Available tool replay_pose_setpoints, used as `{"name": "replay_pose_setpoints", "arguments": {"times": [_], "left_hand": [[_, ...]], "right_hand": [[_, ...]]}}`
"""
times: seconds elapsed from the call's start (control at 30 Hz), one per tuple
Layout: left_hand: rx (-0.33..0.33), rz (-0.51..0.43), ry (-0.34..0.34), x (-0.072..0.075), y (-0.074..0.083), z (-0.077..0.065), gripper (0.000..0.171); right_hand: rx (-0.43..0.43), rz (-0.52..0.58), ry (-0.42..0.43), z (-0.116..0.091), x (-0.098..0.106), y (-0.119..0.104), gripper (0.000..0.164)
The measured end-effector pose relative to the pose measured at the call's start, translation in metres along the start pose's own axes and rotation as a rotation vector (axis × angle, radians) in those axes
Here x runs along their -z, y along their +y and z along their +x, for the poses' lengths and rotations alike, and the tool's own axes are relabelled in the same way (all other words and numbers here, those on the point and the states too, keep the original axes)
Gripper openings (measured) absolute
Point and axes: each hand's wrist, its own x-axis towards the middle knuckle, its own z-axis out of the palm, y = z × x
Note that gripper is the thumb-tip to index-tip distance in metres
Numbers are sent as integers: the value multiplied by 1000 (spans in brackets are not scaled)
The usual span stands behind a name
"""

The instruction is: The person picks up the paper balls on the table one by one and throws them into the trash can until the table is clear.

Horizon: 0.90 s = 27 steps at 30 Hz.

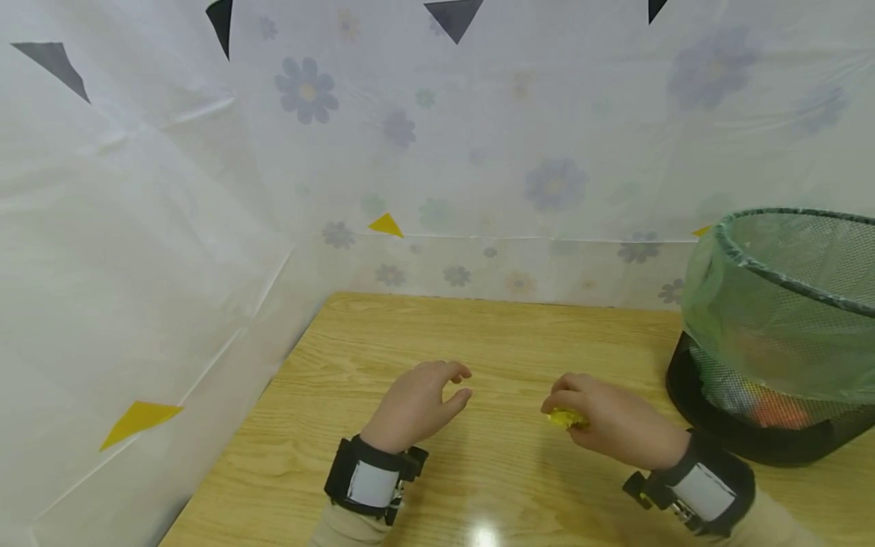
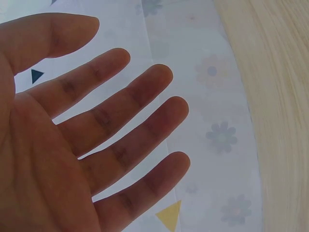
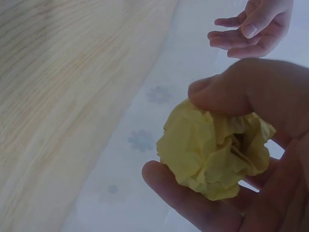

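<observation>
A crumpled yellow paper ball (image 3: 212, 150) is held in my right hand (image 1: 604, 418), with the thumb on one side and the fingers curled round the other. In the head view only a small part of the ball (image 1: 566, 418) shows below the fingers. My left hand (image 1: 420, 403) hovers over the table to the left, holding nothing. Its fingers (image 2: 140, 140) are spread and nearly straight in the left wrist view. Both hands are apart from each other, palms turned inward.
A round mesh basket (image 1: 786, 285) with a dark rim and black base stands at the right, with orange and other coloured things showing through its lower mesh. The wooden table (image 1: 478, 334) ends at flower-patterned white sheeting (image 1: 478, 152) behind and at the left.
</observation>
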Motion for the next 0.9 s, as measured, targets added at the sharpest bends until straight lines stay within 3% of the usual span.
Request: {"name": "replay_pose_setpoints", "arguments": {"times": [0.53,0.9], "left_hand": [[-8,-3,0,1,0,0,31],[-14,-6,1,1,0,0,30]], "right_hand": [[-55,11,-38,-5,25,4,37],[-82,-56,-4,-12,53,5,41]]}}
